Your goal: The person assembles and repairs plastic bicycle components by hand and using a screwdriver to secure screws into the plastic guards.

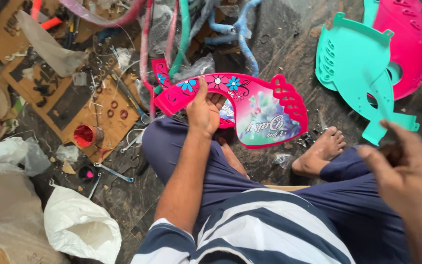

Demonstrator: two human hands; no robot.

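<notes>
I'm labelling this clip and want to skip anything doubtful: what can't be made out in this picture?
Head view only:
- Right hand: blurred by motion; whether it holds anything cannot be told.
- Pink chain guard: its middle is hidden behind the left hand.
- Small metal parts beside the foot: too small to identify.
- Pink panel: partly covered by the teal panels.

Packaging and labels on the dark floor

Flattened brown cardboard sheets [81, 105] upper left; white plastic sacks [81, 227] lower left; oval blue-green printed sticker [264, 122] on pink panel.
</notes>
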